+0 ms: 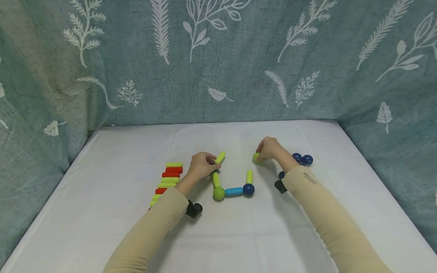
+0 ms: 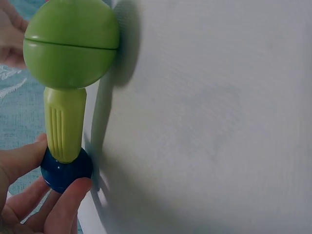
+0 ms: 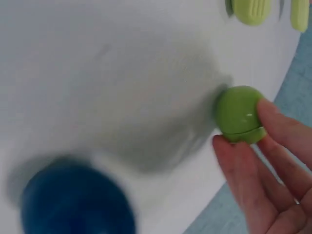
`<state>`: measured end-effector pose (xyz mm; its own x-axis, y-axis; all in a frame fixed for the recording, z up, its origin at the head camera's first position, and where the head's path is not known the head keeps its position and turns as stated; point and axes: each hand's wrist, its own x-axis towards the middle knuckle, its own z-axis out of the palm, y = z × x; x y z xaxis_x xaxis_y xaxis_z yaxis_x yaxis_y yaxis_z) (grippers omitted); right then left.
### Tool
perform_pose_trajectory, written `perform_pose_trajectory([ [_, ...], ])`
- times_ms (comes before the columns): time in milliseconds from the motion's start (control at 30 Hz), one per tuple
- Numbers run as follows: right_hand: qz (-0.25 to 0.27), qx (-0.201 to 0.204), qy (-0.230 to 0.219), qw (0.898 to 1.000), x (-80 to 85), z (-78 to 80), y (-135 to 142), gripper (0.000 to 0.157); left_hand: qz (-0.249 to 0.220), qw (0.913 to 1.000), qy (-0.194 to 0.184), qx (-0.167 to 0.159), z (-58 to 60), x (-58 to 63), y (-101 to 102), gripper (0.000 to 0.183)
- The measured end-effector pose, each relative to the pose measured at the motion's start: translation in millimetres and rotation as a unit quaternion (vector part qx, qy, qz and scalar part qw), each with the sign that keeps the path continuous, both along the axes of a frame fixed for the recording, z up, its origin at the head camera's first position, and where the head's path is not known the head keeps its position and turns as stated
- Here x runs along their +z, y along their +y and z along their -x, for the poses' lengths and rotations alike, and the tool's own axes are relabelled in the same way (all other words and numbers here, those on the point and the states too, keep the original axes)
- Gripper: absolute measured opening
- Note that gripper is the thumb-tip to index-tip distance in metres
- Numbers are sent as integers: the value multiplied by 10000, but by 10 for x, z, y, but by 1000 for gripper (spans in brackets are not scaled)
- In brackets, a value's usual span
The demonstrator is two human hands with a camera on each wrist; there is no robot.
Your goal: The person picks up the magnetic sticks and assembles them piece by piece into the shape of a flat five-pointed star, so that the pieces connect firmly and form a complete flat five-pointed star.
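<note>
My left hand pinches a dark blue ball between thumb and fingers. That ball joins a row of pieces: a yellow-green rod runs from it to a green ball, then a light blue rod reaches another dark blue ball with an upright-pointing yellow-green rod. Beyond the left fingers extends one more yellow-green rod. On the right, my right hand grips a separate green ball with thumb and fingertips, close over the white cloth.
Red and yellow-green rods lie in a column left of the left forearm. Several dark blue balls sit beside the right forearm, partly hidden by it. A patterned green-blue curtain hangs behind the white-covered table.
</note>
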<state>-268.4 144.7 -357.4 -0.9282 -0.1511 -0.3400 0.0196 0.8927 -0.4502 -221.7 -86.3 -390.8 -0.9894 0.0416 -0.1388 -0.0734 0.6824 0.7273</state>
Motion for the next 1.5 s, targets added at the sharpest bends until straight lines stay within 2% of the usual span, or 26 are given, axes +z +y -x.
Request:
perform_pose_trajectory([
  [300, 593, -116, 311, 9977, -93, 129, -410, 29, 92, 9999, -4, -144, -1, 11, 37, 36],
  [533, 831, -145, 358, 9958, -127, 167, -560, 29, 99, 9998, 3, -175, 7, -1, 57, 33],
  [700, 704, 47, 367, 9968, -133, 196, -606, 29, 187, 9996, 4, -215, 7, 8, 65, 33],
  [1000, 814, 386, 343, 9953, -138, 186, -681, 30, 235, 9995, 100, -207, -23, 28, 62, 33],
  [1200, 835, 416, 297, 9952, -114, 156, -637, 28, 192, 9996, 185, -63, -37, 3, 49, 31],
  [1367, 877, 389, 121, 9953, -117, 149, -555, 27, 170, 9994, 280, -100, -48, -19, 44, 29],
  [1500, 854, 595, 34, 9946, -117, 133, -506, 31, 211, 9992, 323, -74, -60, -38, 45, 28],
])
